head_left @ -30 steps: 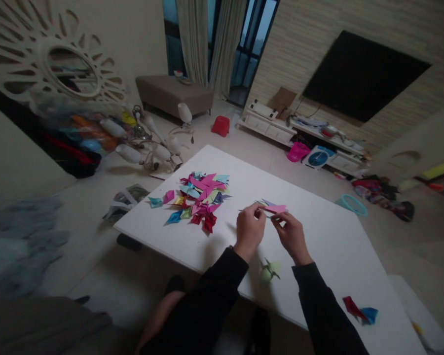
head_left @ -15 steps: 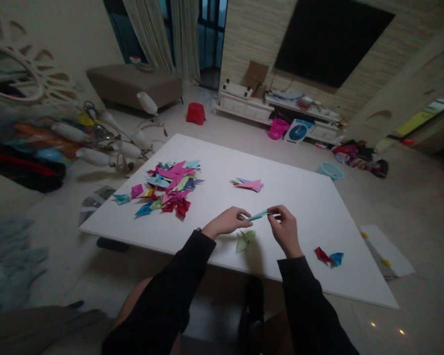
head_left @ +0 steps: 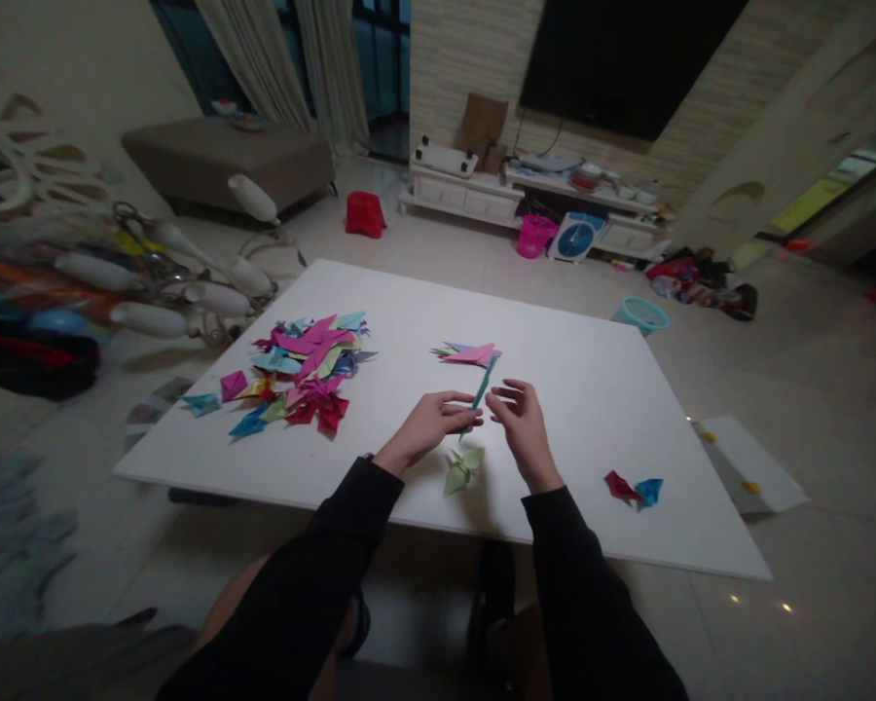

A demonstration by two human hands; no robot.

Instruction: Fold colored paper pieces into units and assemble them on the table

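Observation:
My left hand (head_left: 429, 425) pinches a narrow teal folded paper (head_left: 485, 381) over the white table (head_left: 576, 380), its long end pointing up and away. Beside it, my right hand (head_left: 526, 428) has its fingers apart and curved, close to the paper; whether a fingertip touches it I cannot tell. Below my hands lies a light green origami piece (head_left: 463, 470) with its points spread, like a crane. A small stack of folded papers (head_left: 470, 354), pink on top, lies just beyond my hands.
A heap of colourful folded papers (head_left: 313, 350) covers the table's left side. A dark red folded piece (head_left: 620, 487) and a blue one (head_left: 649, 492) lie near the right edge. A lamp with white shades (head_left: 219, 299) stands beyond the left edge.
The teal paper has turned from nearly level between both hands to steeply upright in my left hand. My right hand's fingers have come off its end and spread. The view has shifted slightly right.

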